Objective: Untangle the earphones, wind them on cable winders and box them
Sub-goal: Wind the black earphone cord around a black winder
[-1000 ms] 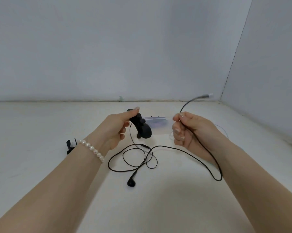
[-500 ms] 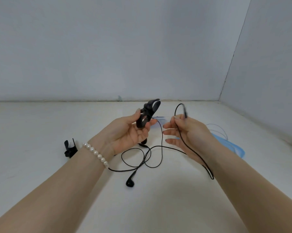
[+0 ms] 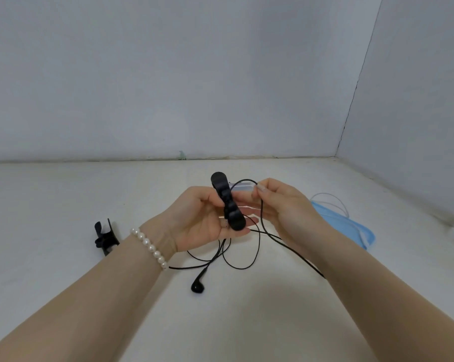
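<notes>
My left hand (image 3: 198,218) holds a black cable winder (image 3: 227,203) upright above the table, palm turned up, fingers curled round it. My right hand (image 3: 283,209) pinches the black earphone cable (image 3: 259,241) next to the winder's upper end, and a loop of it arches from the fingers to the winder. The rest of the cable hangs down in loose loops onto the table, ending in a black earbud (image 3: 197,286). A clear plastic box (image 3: 242,188) lies behind my hands, mostly hidden by them.
A second black cable winder (image 3: 105,237) lies on the table left of my left wrist. A white earphone cable (image 3: 336,205) rests on a blue lid (image 3: 351,226) to the right. Grey walls meet in a corner at the far right.
My left hand has turned the winder upright and closer to my right hand. My right hand has brought the cable's end up to the winder's top.
</notes>
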`<control>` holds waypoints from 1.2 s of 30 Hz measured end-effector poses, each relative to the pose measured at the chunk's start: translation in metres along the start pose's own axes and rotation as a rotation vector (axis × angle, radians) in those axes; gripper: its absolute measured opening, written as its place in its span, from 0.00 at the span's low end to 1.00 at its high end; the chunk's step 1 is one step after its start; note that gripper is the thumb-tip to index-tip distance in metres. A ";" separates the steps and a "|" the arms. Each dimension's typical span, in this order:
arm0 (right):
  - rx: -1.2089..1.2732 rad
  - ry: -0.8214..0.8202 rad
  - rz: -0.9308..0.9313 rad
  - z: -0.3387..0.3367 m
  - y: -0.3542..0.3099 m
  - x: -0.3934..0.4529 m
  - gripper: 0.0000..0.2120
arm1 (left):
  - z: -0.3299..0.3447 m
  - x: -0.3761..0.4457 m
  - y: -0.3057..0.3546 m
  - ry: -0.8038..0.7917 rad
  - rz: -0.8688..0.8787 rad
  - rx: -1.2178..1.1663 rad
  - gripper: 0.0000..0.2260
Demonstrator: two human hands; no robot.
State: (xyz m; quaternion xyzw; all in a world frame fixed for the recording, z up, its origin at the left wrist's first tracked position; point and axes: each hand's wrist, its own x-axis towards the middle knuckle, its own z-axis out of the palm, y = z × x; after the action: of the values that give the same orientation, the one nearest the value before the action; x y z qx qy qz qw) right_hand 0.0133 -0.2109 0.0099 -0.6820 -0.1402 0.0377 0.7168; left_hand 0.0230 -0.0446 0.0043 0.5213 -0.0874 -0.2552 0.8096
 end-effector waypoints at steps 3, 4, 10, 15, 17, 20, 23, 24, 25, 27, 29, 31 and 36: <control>-0.097 0.026 -0.011 0.002 0.000 0.000 0.15 | 0.001 -0.001 0.002 -0.007 0.018 -0.031 0.23; -0.155 0.041 -0.015 0.002 0.000 -0.001 0.15 | 0.002 0.000 0.002 0.038 0.031 -0.019 0.19; -0.297 -0.047 0.041 0.010 0.003 -0.006 0.12 | 0.000 0.001 0.004 0.262 0.038 -0.060 0.10; -0.017 -0.275 0.265 0.005 -0.001 -0.011 0.08 | -0.002 0.001 0.007 0.459 0.127 0.512 0.17; -0.007 -0.449 0.344 0.002 -0.004 -0.014 0.08 | -0.005 0.001 0.007 0.507 0.164 0.753 0.22; -0.021 -0.568 0.331 0.000 -0.006 -0.014 0.08 | -0.011 0.001 0.006 0.553 0.266 0.813 0.22; -0.119 -0.476 0.288 -0.007 -0.011 -0.012 0.11 | -0.015 0.001 0.011 0.665 0.316 0.624 0.17; -0.215 -0.419 0.265 -0.010 -0.011 -0.011 0.12 | -0.016 0.000 0.012 0.660 0.302 0.521 0.16; -0.338 -0.349 0.229 -0.013 -0.009 -0.009 0.13 | -0.017 -0.001 0.013 0.644 0.282 0.439 0.15; -0.540 -0.181 0.156 -0.015 -0.004 -0.004 0.14 | -0.019 -0.002 0.013 0.608 0.248 0.389 0.12; -0.576 -0.002 0.092 -0.013 -0.001 0.001 0.15 | -0.017 -0.001 0.011 0.567 0.236 0.413 0.10; -0.516 0.182 0.010 -0.013 -0.006 0.002 0.15 | -0.013 0.000 0.008 0.545 0.242 0.441 0.09; -0.508 0.378 -0.081 -0.023 -0.019 0.000 0.13 | -0.011 -0.004 0.010 0.493 0.307 0.528 0.07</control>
State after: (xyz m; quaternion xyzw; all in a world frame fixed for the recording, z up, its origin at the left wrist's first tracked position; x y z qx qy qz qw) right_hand 0.0162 -0.2348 0.0282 -0.8280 -0.0365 -0.1546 0.5377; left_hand 0.0272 -0.0311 0.0087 0.7383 -0.0298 0.0328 0.6730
